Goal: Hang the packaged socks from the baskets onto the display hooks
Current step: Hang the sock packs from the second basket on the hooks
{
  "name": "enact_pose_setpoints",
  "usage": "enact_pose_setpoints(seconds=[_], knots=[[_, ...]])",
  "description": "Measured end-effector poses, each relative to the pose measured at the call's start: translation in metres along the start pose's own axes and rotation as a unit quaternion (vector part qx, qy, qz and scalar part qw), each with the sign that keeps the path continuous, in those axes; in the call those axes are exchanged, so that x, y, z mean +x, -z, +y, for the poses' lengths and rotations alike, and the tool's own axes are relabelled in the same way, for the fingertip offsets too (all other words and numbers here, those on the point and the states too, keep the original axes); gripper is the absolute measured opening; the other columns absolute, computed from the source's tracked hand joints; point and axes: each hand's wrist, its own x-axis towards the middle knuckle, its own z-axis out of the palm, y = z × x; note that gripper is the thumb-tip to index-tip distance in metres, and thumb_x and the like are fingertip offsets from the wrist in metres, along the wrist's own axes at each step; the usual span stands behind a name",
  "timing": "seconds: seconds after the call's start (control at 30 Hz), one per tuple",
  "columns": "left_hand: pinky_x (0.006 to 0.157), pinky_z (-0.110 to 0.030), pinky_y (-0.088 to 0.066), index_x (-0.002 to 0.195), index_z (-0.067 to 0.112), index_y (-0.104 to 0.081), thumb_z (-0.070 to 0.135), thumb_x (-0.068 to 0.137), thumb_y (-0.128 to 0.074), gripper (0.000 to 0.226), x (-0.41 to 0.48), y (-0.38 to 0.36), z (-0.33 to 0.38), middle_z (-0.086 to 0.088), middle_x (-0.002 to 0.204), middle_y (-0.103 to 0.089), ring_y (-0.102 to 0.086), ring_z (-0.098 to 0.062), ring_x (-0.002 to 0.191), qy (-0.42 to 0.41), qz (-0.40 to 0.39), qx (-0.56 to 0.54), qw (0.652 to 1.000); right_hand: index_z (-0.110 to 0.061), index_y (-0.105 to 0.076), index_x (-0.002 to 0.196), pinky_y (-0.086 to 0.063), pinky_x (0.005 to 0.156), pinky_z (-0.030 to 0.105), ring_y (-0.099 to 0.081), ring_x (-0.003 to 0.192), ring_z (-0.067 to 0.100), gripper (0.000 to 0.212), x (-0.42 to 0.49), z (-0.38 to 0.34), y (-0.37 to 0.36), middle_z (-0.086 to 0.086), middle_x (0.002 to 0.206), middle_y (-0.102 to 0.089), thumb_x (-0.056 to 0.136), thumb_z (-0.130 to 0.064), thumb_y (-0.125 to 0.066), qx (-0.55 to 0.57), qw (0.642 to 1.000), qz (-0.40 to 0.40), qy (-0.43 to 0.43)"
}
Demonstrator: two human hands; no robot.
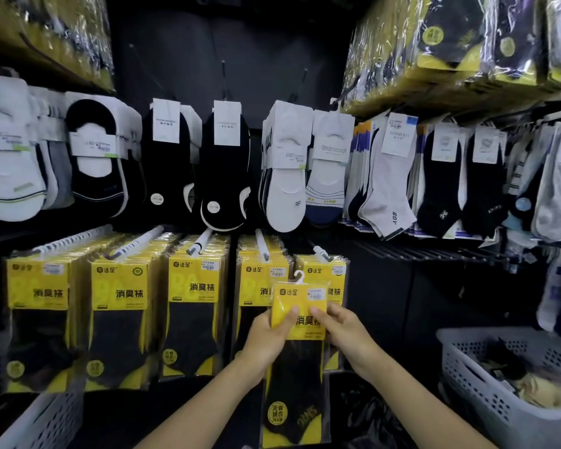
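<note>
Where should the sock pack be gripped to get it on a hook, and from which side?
Probably the yellow card, at its side edges, coming from left and right, as the left hand and right hand do. The pack is flat and upright, so a pinch across its faces should hold well. Staying below the top leaves the white hanger free for a hook.

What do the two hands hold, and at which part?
Both hold one sock pack, at its yellow upper card: the left hand grips the left edge, and the right hand pinches the right edge.
</note>
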Motion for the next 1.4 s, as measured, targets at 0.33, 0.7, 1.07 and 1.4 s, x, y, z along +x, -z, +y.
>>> enact_pose_setpoints(seconds=[0.33, 0.7, 1.07, 1.4], knots=[[0.11, -0.037, -0.037, 0.138, 0.029, -0.041, 0.049, 0.094, -0.046, 0.048, 0.012, -0.02, 0.009, 0.006, 0.138, -0.049, -0.046, -0.013, 0.127, -0.002, -0.09, 0.054, 0.994, -0.015, -0.065, 0.098, -0.054, 0.075, 0.028, -0.069, 0.088, 0.016, 0.012, 0.011, -0.007, 0.046, 0.004, 0.097, -0.072, 0.096, -0.02, -0.054, 0.04, 0.98, 0.193, -0.004], [0.112, -0.04, -0.032, 0.145, 0.03, -0.032, 0.048, 0.095, -0.044, 0.055, 0.029, -0.022, 0.002, 0.003, 0.145, -0.042, -0.041, -0.017, 0.132, 0.012, -0.063, 0.037, 0.997, -0.007, -0.061, 0.11, -0.051, 0.063, 0.012, -0.065, 0.087, 0.01, 0.018, 0.046, -0.017, 0.039, 0.005, 0.103, -0.069, 0.097, -0.016, -0.053, -0.071, 0.985, 0.151, 0.04], [0.101, -0.025, -0.032, 0.145, 0.023, -0.035, 0.044, 0.095, -0.047, 0.055, 0.035, -0.01, -0.008, 0.002, 0.146, -0.041, -0.038, -0.014, 0.134, 0.03, -0.055, 0.063, 0.996, -0.006, -0.052, 0.12, -0.046, 0.09, 0.03, -0.058, 0.109, 0.023, 0.037, 0.053, 0.004, 0.03, 0.013, 0.123, -0.059, 0.089, -0.023, -0.065, -0.067, 0.962, 0.262, -0.018], [0.093, -0.015, -0.037, 0.134, 0.026, -0.048, 0.045, 0.094, -0.05, 0.045, -0.051, 0.054, -0.106, 0.011, 0.128, -0.052, -0.047, -0.006, 0.119, 0.113, -0.085, 0.138, 0.98, -0.015, -0.048, 0.126, -0.039, 0.084, 0.023, -0.052, 0.105, 0.012, 0.038, -0.041, 0.088, -0.03, -0.001, 0.121, -0.051, 0.092, -0.028, -0.061, -0.093, 0.982, 0.127, -0.102]])
